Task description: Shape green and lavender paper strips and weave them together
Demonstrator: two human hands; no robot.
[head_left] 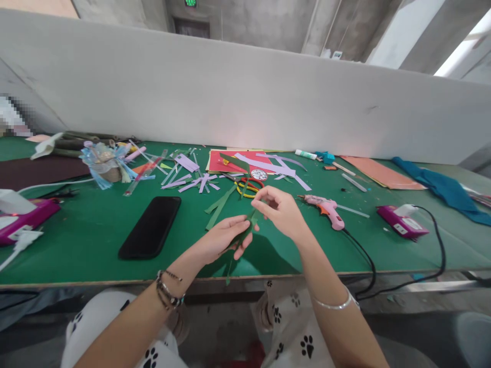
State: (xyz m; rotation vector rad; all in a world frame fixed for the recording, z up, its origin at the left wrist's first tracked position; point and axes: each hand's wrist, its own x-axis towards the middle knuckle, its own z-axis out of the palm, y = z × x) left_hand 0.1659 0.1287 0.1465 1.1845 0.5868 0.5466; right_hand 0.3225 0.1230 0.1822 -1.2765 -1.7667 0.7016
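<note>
Above the front of the green table, my left hand [232,236] is closed around a piece of green paper [251,217], thumb on top. The fingertips of my right hand [276,209] pinch at the upper end of that paper. Part of the piece is hidden by my fingers, and a thin green bit hangs below the left hand. Green paper strips [220,207] lie just beyond my left hand. Behind my right hand are scissors with yellow handles [247,190] and another pair with red-orange handles [255,182].
A black phone [150,227] lies at left. A pink hot glue gun [325,208] with its cable rests at right, near a purple power strip [402,222]. Lilac paper strips [201,181] and red paper [218,161] are farther back, before a white partition [245,97].
</note>
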